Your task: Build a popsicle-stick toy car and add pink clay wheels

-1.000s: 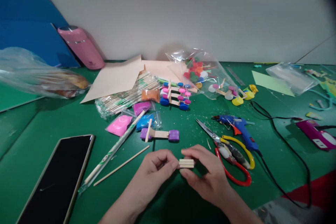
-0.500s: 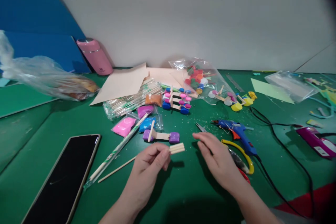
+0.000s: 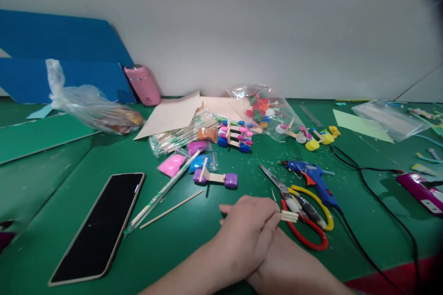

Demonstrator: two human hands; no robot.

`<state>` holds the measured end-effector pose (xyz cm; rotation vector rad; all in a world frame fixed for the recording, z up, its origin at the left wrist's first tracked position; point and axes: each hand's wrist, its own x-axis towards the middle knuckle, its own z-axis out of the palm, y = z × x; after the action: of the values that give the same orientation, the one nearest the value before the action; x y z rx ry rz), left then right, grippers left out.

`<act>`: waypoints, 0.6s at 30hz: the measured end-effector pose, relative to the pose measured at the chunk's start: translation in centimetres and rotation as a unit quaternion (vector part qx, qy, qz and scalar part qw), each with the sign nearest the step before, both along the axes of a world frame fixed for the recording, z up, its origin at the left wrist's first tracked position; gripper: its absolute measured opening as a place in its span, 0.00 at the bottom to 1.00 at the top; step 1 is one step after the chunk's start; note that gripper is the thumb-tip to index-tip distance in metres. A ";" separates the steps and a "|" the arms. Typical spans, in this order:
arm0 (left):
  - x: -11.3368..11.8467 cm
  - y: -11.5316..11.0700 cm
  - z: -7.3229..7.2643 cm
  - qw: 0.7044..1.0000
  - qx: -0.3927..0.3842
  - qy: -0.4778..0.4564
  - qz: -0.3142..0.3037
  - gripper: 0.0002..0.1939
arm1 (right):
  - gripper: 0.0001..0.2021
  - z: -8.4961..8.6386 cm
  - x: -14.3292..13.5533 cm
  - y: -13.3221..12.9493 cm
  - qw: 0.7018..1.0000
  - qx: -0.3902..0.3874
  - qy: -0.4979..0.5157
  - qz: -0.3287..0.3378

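Note:
My left hand [image 3: 247, 226] lies across my right hand [image 3: 282, 262], its fingers closed round short pale wooden sticks [image 3: 289, 216] whose ends stick out to the right. Under it, my right hand has most of its fingers hidden; only fingertips show at the left side. Just right of the stick ends are scissors [image 3: 311, 238] with red and yellow handles, blades pointing up and left. Behind my hands stands a small piece of wooden sticks with purple blocks [image 3: 231, 180]. A thin wooden skewer [image 3: 172, 209] lies to the left.
A phone [image 3: 98, 228] lies at the left. Beyond are clay packets [image 3: 172, 165], bagged sticks [image 3: 173, 139], colourful stick models [image 3: 235, 136] and a bag of caps [image 3: 259, 107]. A blue glue gun [image 3: 314, 177] with a black cable [image 3: 384, 219] is at the right.
My left hand has moved right with the sticks and now overlaps my right hand. The right hand has shifted left and down, uncovering the scissors. The view has shifted a little.

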<state>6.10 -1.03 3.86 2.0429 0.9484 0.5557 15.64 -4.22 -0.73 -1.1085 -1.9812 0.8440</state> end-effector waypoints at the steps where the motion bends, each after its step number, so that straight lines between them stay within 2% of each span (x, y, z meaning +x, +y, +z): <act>1: -0.1 0.1 -0.3 1.000 -0.026 -0.006 0.014 0.13 | 0.12 0.3 0.2 -0.1 0.997 0.016 -0.066 0.039; 4: -0.8 0.3 -1.3 0.993 -0.089 -0.037 0.069 0.13 | 0.17 2.6 1.3 -0.2 0.960 0.087 -0.225 0.142; 6: -1.5 0.4 -1.8 0.986 -0.116 -0.071 0.101 0.13 | 0.16 4.7 2.5 -0.2 0.950 0.116 -0.232 0.172; 7: -1.8 0.5 -1.9 0.982 -0.126 -0.088 0.114 0.13 | 0.11 5.7 3.3 -0.3 0.953 0.125 -0.209 0.183; 8: -2.2 0.5 -2.0 0.978 -0.136 -0.101 0.124 0.13 | 0.07 6.5 4.0 -0.4 0.962 0.117 -0.180 0.171; 10: -3.0 0.5 -2.1 0.971 -0.157 -0.116 0.140 0.13 | 0.07 7.6 5.4 -0.4 0.988 0.115 -0.098 0.046; 11: -3.4 0.5 -2.1 0.968 -0.170 -0.119 0.143 0.13 | 0.08 7.6 5.9 -0.2 0.991 0.114 -0.069 -0.032; 13: -4.1 0.3 -2.0 0.961 -0.201 -0.130 0.140 0.13 | 0.10 6.9 6.3 0.5 0.984 0.101 -0.036 -0.140; 15: -4.6 0.2 -2.0 0.952 -0.227 -0.150 0.137 0.13 | 0.13 5.3 5.9 1.6 0.988 0.073 -0.046 -0.126; 18: -5.0 0.3 -2.1 0.940 -0.251 -0.177 0.146 0.14 | 0.18 2.9 4.7 3.1 0.996 0.051 -0.063 -0.036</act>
<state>1.10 -0.72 1.73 1.3023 1.0493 0.7238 20.30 -1.09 2.22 -1.1919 -2.0507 0.6426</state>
